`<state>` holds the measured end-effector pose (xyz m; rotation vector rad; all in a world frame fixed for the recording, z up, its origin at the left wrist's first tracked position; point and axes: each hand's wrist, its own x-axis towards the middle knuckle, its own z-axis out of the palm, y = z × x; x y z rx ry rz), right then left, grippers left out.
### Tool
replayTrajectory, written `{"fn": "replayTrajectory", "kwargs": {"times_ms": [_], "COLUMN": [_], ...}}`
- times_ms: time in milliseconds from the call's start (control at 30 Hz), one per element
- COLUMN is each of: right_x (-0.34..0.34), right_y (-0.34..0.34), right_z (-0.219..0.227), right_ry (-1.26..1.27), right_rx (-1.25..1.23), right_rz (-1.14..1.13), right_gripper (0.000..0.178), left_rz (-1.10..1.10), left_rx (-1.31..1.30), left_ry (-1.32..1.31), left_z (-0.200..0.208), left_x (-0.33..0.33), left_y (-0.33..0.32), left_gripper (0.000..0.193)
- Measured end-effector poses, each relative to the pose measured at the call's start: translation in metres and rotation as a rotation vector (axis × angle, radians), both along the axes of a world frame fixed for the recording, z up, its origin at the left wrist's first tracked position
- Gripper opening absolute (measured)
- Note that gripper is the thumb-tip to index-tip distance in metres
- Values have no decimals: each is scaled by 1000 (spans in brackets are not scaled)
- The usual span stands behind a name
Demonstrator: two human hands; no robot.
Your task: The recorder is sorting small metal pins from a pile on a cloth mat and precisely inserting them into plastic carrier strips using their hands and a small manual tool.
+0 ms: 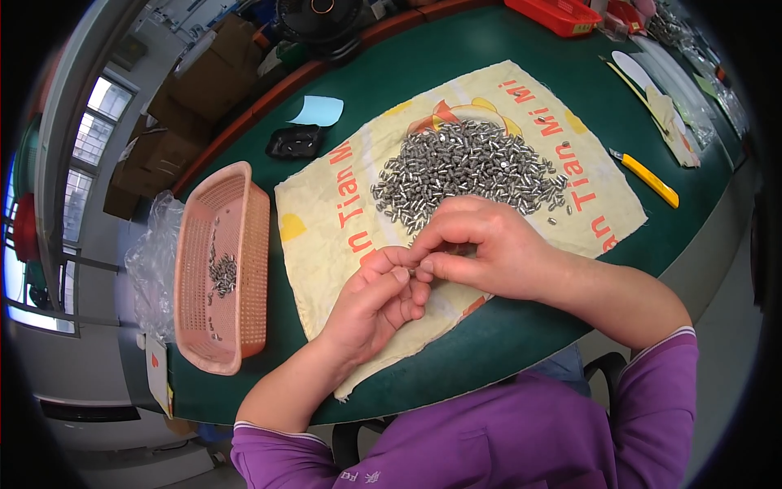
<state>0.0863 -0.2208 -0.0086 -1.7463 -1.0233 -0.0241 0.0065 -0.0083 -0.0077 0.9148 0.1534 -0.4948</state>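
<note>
Over the near part of a yellow printed cloth [314, 220], my two hands meet fingertip to fingertip. My left hand [379, 297] has its palm turned up, thumb and forefinger pinched together. From the right, my right hand [485, 244] curls over it, its thumb and forefinger pressed at the same spot. Whatever small thing sits between the fingertips is too hidden to name. Just beyond my hands lies a broad heap of small silvery metal pins [456, 167], with several strays at its right edge.
A pink plastic basket [254, 277] holding some metal pieces stands at left, beside a clear plastic bag [151, 261]. Behind are a black tray [295, 143] and light-blue paper [319, 110]. A yellow utility knife [650, 181] lies right; a red tray [558, 15] sits far back.
</note>
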Motion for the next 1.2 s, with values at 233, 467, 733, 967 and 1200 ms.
{"fn": "replayTrajectory", "kwargs": {"times_ms": [233, 467, 733, 967, 1200], "right_x": [7, 1, 5, 9, 8], "right_y": [-11, -9, -6, -3, -3], "right_z": [7, -5, -2, 1, 0], "right_ry": [-200, -258, -184, -169, -123], "right_rx": [-222, -323, -229, -24, -65], "right_rz": [-177, -128, -112, -113, -85], "right_gripper": [12, 14, 10, 11, 10], "left_rz": [-5, 92, -4, 70, 10], "left_rx": [-203, -91, -157, -119, -134], "left_ry": [-32, -46, -118, -95, -103], "left_z": [-13, -11, -21, -4, -1], "left_x": [2, 4, 2, 2, 2], "left_y": [17, 6, 16, 2, 2], "left_gripper": [20, 29, 35, 46, 66]}}
